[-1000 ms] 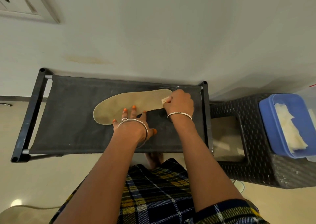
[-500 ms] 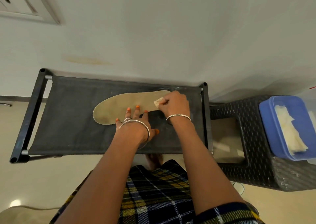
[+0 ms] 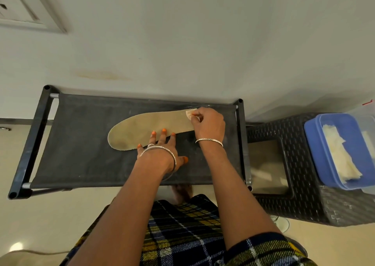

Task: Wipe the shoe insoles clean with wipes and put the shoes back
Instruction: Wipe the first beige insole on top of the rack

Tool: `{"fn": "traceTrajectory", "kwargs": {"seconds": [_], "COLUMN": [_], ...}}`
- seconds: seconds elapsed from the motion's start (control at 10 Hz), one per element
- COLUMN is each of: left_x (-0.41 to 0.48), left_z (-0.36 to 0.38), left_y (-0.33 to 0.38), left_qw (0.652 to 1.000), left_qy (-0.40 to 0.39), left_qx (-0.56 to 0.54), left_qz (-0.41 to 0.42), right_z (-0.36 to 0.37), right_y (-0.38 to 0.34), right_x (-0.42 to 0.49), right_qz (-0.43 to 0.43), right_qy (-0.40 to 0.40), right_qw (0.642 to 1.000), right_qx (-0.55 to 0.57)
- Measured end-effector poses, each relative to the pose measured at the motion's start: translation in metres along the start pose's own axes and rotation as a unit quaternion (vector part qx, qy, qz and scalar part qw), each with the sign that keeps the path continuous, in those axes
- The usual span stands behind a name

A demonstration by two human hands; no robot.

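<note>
A tan shoe insole (image 3: 142, 129) lies flat on the dark fabric top of a black shoe rack (image 3: 81, 154), its heel end to the right. My left hand (image 3: 162, 148) presses on the insole's near edge with straight, spread fingers. My right hand (image 3: 209, 125) pinches a small folded white wipe (image 3: 189, 113) against the insole's right end near the rack's back rail. No shoes are in view.
A dark woven stool (image 3: 304, 209) stands right of the rack. On it sits a blue plastic box (image 3: 316, 154) holding pale wipes (image 3: 341, 156). A white wall runs behind the rack. My plaid-clad legs are at the bottom.
My right hand slid the wipe left along the insole's heel end, then back right and toward the rear rail. My left hand stayed pressed on the insole.
</note>
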State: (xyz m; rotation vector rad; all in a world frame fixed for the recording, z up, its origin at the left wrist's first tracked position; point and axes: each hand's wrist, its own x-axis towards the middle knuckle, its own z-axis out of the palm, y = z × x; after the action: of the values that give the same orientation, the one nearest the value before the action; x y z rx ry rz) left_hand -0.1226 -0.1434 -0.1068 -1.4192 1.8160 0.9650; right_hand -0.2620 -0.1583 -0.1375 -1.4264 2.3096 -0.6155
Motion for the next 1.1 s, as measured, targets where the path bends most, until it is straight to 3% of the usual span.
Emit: {"fn": "traceTrajectory", "kwargs": {"seconds": [0.1,0.3,0.5,0.6,0.7,0.8,0.9,1.0,1.1], "left_x": [0.000,0.001,0.002,0.002,0.002,0.003,0.002,0.001,-0.001], "left_z": [0.000,0.000,0.000,-0.001,-0.001,-0.001,-0.001,-0.002,-0.003], "left_y": [0.000,-0.002,-0.003,-0.003,-0.004,-0.004,-0.004,-0.004,-0.004], "left_qw": [1.000,1.000,1.000,1.000,1.000,1.000,1.000,1.000,1.000], "left_qy": [-0.002,-0.002,-0.003,-0.002,-0.004,-0.004,-0.004,-0.004,-0.004], "left_qx": [-0.002,-0.004,-0.003,-0.003,-0.006,-0.005,-0.008,-0.006,-0.005], "left_qz": [-0.003,0.001,0.000,0.001,0.003,0.003,0.003,0.004,0.007], "right_z": [-0.001,0.001,0.006,0.003,-0.002,0.001,0.008,0.009,0.003], "right_y": [0.001,0.002,-0.004,-0.003,0.000,-0.004,-0.010,-0.010,-0.007], "right_x": [0.002,0.007,0.006,0.007,0.009,0.007,0.004,0.002,0.006], "right_qz": [-0.020,0.059,-0.010,-0.016,0.050,0.059,-0.030,-0.091,-0.004], "right_qy": [-0.024,0.053,-0.019,-0.033,0.031,0.036,-0.015,-0.048,0.011], "right_qw": [0.999,0.992,1.000,0.997,0.989,0.988,0.997,0.992,0.991], "right_qx": [-0.026,-0.093,-0.022,-0.064,-0.139,-0.141,-0.069,-0.070,-0.135]}}
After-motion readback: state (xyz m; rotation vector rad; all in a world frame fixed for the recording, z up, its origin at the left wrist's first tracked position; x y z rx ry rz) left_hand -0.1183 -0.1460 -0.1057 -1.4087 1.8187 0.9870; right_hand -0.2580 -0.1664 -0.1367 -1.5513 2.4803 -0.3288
